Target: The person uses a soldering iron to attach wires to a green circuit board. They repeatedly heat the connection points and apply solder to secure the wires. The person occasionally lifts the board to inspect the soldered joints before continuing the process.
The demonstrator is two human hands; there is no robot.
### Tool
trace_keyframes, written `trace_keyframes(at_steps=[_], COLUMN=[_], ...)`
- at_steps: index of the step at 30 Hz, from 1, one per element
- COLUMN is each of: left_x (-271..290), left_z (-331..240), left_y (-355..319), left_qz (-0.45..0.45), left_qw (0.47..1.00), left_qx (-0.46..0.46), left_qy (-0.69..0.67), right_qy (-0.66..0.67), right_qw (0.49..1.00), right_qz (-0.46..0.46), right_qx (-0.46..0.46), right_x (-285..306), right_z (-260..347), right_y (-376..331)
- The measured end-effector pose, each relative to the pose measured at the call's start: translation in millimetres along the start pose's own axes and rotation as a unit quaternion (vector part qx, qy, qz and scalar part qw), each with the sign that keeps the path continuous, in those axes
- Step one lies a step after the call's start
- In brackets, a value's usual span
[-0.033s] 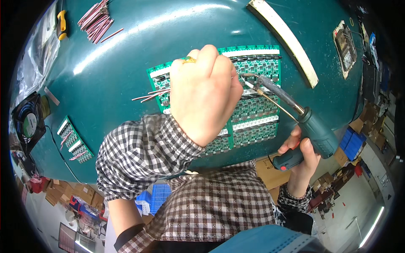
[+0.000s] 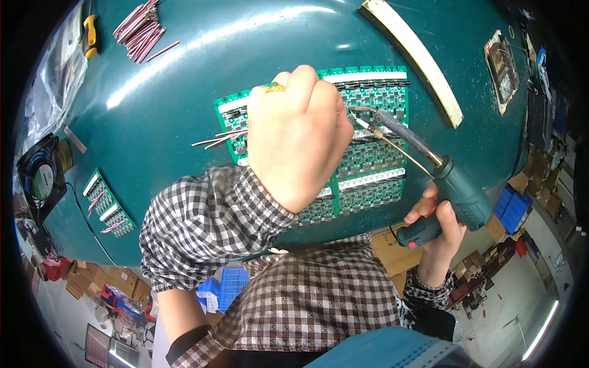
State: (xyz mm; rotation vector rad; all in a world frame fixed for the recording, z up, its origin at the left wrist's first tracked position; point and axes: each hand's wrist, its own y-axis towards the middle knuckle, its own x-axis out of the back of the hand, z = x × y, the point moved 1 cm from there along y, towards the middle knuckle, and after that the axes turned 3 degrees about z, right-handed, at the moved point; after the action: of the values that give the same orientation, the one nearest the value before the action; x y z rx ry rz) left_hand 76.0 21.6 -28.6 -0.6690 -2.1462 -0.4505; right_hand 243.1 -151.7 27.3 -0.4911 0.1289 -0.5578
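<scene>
My left hand (image 2: pixel 297 135), a ring on one finger, is closed over a panel of green circuit boards (image 2: pixel 371 162). Thin red-and-white wires (image 2: pixel 215 140) stick out from beneath it on the left; its fingertips are mostly hidden, pinched near the panel's middle. From the right, my right hand (image 2: pixel 451 233) grips a dark green soldering gun (image 2: pixel 464 193) by its handle, fingers wrapped round it. The gun's bent tip and thin brass-coloured feed tube meet right beside my left fingertips, just over the boards.
A bundle of red-and-white wires (image 2: pixel 140 30) and a yellow-handled tool (image 2: pixel 91 35) lie at the far left. Smaller circuit boards (image 2: pixel 109 205) and a fan (image 2: pixel 43 178) with a cable are at the left. A curved pale strip (image 2: pixel 417 58) lies beyond the panel; a soiled tray (image 2: pixel 502 70) sits far right.
</scene>
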Motion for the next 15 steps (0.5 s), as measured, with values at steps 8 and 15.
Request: trace_keyframes(at_steps=[8,15], left_x=[-1.7,-1.0], left_z=[1.1,1.4], left_y=[-0.5,-0.4], left_qz=[-0.004,-0.004], left_qw=[1.000,1.000], left_qx=[0.001,-0.002], left_qy=[-0.001,-0.005], right_qy=[-0.004,-0.008], right_qw=[1.000,0.999], right_qz=[0.007,0.029], right_qx=[0.001,0.014], right_x=[0.1,3.8], right_z=[-0.5,-4.1], right_y=[0.0,1.3])
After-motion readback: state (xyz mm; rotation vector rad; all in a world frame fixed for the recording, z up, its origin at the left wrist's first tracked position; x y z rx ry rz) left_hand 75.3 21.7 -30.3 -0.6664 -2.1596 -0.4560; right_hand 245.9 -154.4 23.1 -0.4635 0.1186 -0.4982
